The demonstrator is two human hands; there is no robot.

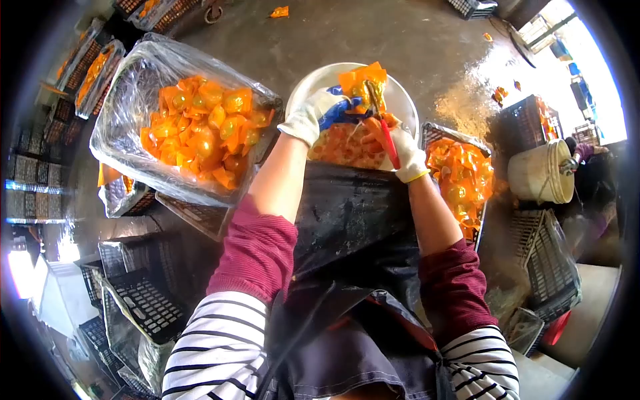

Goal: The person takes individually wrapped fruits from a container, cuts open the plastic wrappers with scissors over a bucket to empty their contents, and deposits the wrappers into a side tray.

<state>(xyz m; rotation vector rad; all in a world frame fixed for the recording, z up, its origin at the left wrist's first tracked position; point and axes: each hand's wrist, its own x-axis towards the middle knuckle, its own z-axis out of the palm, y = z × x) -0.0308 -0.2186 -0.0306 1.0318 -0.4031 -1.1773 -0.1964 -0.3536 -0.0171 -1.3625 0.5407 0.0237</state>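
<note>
While the left hand (323,113) pinches an orange packet (365,79) over a tub (407,101) of orange-pink lumps (343,148) at twelve o'clock, the right hand (405,150) grips a red-handled tool (389,144). Crates (119,130) at ten and three hold similar packets (208,130).

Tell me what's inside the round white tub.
Pinkish-orange pieces lie in the tub. The left hand, right hand and orange packet hide some; anything beneath the pieces is covered.

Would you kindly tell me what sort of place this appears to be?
Probably a processing or packing workshop: a plastic-lined crate holds many orange packets, dark crates stand stacked, and the floor looks wet.
</note>
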